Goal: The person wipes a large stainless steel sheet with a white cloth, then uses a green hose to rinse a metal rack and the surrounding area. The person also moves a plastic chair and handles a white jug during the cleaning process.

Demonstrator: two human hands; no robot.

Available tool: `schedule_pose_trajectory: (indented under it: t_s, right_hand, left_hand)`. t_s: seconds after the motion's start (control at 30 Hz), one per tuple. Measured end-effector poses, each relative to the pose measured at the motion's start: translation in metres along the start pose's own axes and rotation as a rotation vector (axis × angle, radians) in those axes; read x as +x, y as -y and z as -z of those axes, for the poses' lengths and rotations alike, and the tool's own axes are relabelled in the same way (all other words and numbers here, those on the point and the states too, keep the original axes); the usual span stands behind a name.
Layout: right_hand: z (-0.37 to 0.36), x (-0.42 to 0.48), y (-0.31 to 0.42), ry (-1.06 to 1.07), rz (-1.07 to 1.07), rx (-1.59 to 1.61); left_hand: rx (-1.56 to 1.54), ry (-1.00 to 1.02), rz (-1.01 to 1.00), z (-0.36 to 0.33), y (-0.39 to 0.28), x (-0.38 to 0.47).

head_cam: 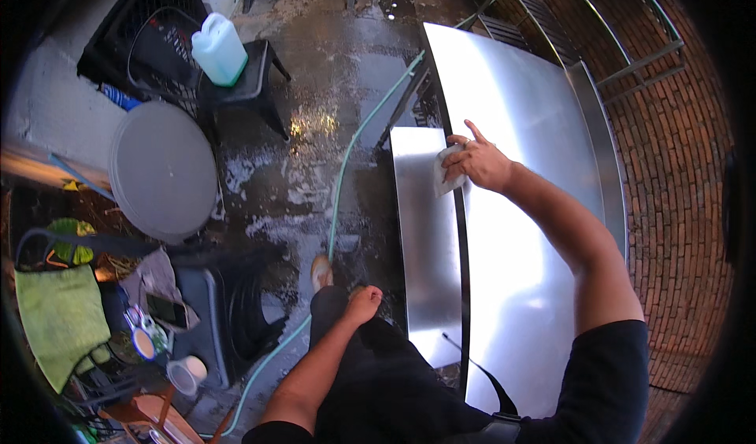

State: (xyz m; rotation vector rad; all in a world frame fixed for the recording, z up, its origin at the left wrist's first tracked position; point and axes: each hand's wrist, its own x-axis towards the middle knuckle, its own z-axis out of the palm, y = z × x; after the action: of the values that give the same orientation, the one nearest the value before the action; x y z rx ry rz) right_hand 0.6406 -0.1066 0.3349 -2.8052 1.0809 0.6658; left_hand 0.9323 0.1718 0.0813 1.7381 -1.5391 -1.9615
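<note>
My right hand (483, 162) presses a pale cloth (444, 175) against the front edge of a stainless steel table (531, 208). Its index finger reaches out over the shiny top, while the cloth hangs partly past the edge. Below that edge runs a lower steel shelf (426, 219). My left hand (365, 303) is curled into a loose fist over my leg, well away from the table, and I see nothing in it.
A green hose (348, 166) crosses the wet, sudsy floor (307, 178). Leftward are a jug of green liquid (218, 51) on a black chair (260, 84), a round grey tabletop (165, 169), a phone (165, 310) and a plastic cup (186, 374). A brick wall (667, 208) backs the table.
</note>
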Motion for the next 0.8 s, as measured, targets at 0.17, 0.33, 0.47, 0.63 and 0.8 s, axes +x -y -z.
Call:
schedule_pose_trajectory:
  t_s: [0.17,0.33,0.47,0.63,0.8]
  right_hand:
    - [0.019,0.072,-0.092,-0.103,-0.113,-0.056]
    - [0.040,0.157,-0.182,-0.013,-0.171,-0.048]
    - [0.052,0.207,-0.258,-0.019,-0.140,0.055]
    - [0.032,0.219,-0.307,-0.214,-0.396,0.328]
    - [-0.001,0.141,-0.359,-0.012,-0.849,0.425]
  left_hand:
    - [0.064,-0.126,-0.152,0.075,-0.049,0.096]
    - [0.095,-0.113,-0.158,0.166,-0.096,0.211]
    - [0.209,-0.096,-0.087,0.236,-0.136,0.282]
    - [0.215,-0.153,-0.144,0.313,-0.196,0.340]
    - [-0.030,-0.084,-0.140,0.338,-0.280,0.389]
